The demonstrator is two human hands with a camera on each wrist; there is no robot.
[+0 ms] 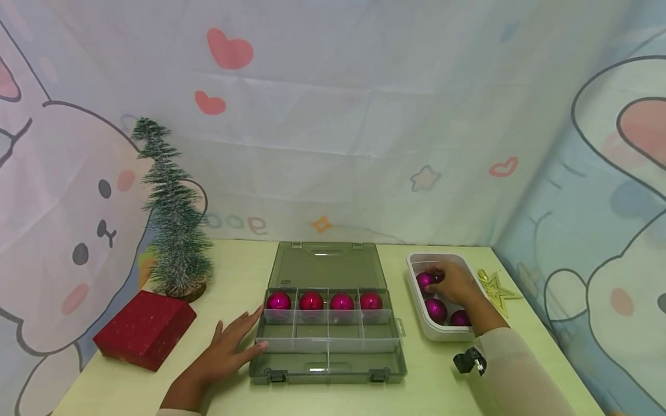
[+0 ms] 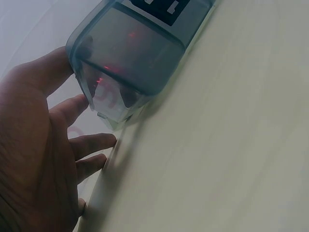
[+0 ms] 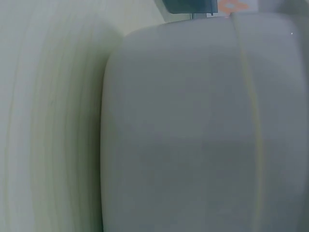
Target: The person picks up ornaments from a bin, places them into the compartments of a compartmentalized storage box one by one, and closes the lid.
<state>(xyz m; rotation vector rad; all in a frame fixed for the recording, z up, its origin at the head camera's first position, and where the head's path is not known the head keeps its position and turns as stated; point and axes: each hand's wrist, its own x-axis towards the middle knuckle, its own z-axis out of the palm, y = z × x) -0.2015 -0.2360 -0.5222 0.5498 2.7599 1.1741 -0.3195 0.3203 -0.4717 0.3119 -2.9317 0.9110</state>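
Observation:
A grey see-through organizer box (image 1: 328, 378) lies with its lid folded back. Its back row of compartments holds several shiny Christmas balls, pink (image 1: 278, 301) and red (image 1: 311, 301). My left hand (image 1: 224, 355) rests at the box's left side with fingers spread, thumb and fingertips touching its edge; the left wrist view shows them against the box's corner (image 2: 130, 58). Inside a white tub (image 1: 442, 334), my right hand (image 1: 458, 283) pinches a purple Christmas ball (image 1: 424, 281) between thumb and fingers. More purple balls (image 1: 436, 311) lie nearby in the tub. The right wrist view shows only the tub's wall (image 3: 178, 125).
A small frosted Christmas tree (image 1: 174, 231) stands at the back left, behind a red box (image 1: 145, 329). To the tub's right lies a gold star (image 1: 496, 292). A printed cloth (image 1: 333, 144) hangs behind the table (image 1: 229, 266).

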